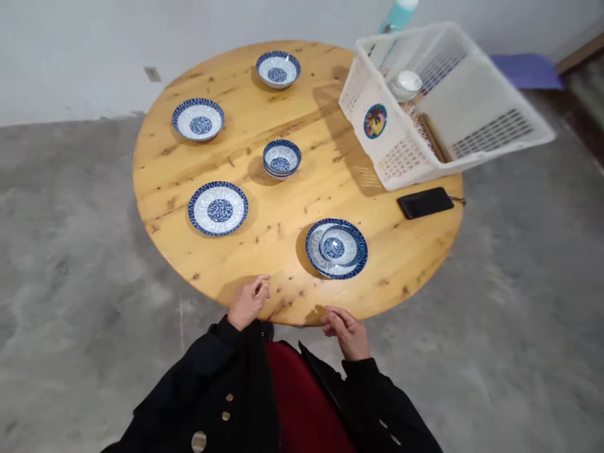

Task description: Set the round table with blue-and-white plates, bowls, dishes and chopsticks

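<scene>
My left hand point(249, 302) hovers at the near edge of the round wooden table point(264, 251), fingers loosely bent and apart, holding nothing. To its right my right hand point(348, 333) also holds nothing, its fingers apart at the table edge. Nearest to both is a blue-and-white plate point(313, 259) with a small patterned bowl point(346, 244) on it. A flat plate point(218, 209) lies farther left. Mid-table stands a small stack of matching bowls point(282, 157). Two deeper dishes sit toward the back: a left dish point(198, 119) and a far dish point(278, 69).
A white plastic basket point(396, 138) stands at the back right, with white bowls point(406, 83) inside. A black phone point(425, 203) lies in front of it. Behind are a blue-green bottle point(399, 16), a purple seat point(528, 70) and a wall point(94, 50).
</scene>
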`<act>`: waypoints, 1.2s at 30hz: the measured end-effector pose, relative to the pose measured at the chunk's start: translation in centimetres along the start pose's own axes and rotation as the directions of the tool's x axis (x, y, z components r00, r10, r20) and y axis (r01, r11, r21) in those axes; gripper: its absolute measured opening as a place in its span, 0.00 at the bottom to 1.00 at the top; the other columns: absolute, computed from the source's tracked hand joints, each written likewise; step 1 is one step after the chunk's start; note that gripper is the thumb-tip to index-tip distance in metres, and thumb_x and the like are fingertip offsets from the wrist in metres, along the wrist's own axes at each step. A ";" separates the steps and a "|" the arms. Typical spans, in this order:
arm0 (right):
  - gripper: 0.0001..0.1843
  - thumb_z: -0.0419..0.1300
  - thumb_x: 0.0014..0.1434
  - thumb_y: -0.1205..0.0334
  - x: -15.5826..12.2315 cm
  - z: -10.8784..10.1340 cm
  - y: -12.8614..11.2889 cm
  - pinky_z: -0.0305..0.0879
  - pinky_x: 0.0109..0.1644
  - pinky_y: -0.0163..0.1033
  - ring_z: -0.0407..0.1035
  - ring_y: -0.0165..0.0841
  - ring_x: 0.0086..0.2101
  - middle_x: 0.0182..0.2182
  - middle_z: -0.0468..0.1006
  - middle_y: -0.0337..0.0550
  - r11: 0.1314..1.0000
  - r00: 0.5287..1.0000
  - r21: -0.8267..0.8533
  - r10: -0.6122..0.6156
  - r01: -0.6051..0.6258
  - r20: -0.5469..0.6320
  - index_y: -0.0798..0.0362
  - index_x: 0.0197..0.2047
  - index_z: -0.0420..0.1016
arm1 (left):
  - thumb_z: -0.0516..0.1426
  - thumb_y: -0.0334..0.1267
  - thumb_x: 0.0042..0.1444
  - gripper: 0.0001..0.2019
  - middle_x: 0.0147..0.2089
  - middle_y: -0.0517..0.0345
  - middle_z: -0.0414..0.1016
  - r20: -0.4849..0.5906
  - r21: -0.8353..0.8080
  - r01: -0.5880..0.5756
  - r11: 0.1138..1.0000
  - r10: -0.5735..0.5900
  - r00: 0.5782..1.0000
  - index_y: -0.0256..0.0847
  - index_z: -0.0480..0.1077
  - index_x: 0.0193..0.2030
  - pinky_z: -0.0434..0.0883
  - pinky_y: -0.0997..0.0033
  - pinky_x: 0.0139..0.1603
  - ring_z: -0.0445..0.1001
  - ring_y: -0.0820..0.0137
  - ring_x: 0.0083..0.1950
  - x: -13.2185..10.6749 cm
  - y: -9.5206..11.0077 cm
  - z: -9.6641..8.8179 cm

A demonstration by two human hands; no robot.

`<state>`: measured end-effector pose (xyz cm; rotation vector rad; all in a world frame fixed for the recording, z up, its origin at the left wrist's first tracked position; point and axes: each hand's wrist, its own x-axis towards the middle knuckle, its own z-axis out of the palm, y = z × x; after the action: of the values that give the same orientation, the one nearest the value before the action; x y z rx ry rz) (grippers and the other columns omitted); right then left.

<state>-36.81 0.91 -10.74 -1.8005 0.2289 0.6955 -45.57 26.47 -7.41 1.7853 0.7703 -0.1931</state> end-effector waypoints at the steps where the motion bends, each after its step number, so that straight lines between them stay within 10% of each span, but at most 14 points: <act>1: 0.29 0.69 0.42 0.40 -0.6 -0.6 0.6 0.71 0.23 0.37 0.70 0.32 0.20 0.24 0.79 0.43 1.000 1.000 0.008 0.001 0.000 -0.009 0.57 0.38 0.79 | 0.47 0.45 0.61 0.23 0.33 0.57 0.78 -0.009 0.003 0.006 1.000 -0.006 1.000 0.37 0.74 0.54 0.68 0.72 0.35 0.72 0.70 0.29 -1.2 -0.5 0.5; 13: 0.31 0.68 0.40 0.37 -7.5 -1.5 6.5 0.69 0.22 0.37 0.70 0.32 0.19 0.22 0.79 0.45 0.998 0.981 0.038 -0.048 0.042 0.188 0.56 0.36 0.78 | 0.50 0.46 0.59 0.21 0.30 0.58 0.77 -0.103 -0.114 0.006 0.993 -0.018 0.995 0.36 0.74 0.52 0.67 0.72 0.32 0.71 0.72 0.25 -15.0 -4.0 7.9; 23: 0.26 0.65 0.44 0.43 -9.1 -2.4 7.5 0.70 0.24 0.36 0.70 0.31 0.21 0.24 0.79 0.44 0.994 0.978 -0.023 -0.104 0.110 0.182 0.57 0.38 0.78 | 0.50 0.44 0.59 0.20 0.30 0.60 0.77 -0.189 -0.138 -0.042 0.990 0.015 0.982 0.37 0.74 0.51 0.67 0.74 0.33 0.70 0.74 0.26 -16.9 -5.0 7.2; 28: 0.26 0.65 0.40 0.44 -9.3 0.7 6.6 0.69 0.23 0.36 0.70 0.31 0.20 0.22 0.78 0.44 0.997 0.990 0.004 -0.081 0.081 0.117 0.57 0.36 0.77 | 0.51 0.44 0.58 0.20 0.30 0.59 0.77 -0.185 -0.146 -0.080 0.986 0.052 0.981 0.36 0.74 0.50 0.68 0.73 0.32 0.71 0.74 0.26 -16.8 -6.2 3.1; 36: 0.24 0.61 0.45 0.44 -11.9 14.1 2.7 0.67 0.23 0.35 0.69 0.30 0.19 0.23 0.79 0.43 0.980 0.941 -0.035 -0.179 0.198 0.287 0.56 0.37 0.77 | 0.53 0.47 0.56 0.21 0.29 0.57 0.76 -0.397 -0.208 -0.123 0.971 0.031 0.917 0.35 0.74 0.48 0.69 0.72 0.32 0.71 0.72 0.26 -17.5 -11.3 -9.5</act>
<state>-52.54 10.79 -8.92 -1.7307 -0.1578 0.8189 -68.02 29.72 -4.35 1.6468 0.9597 0.3072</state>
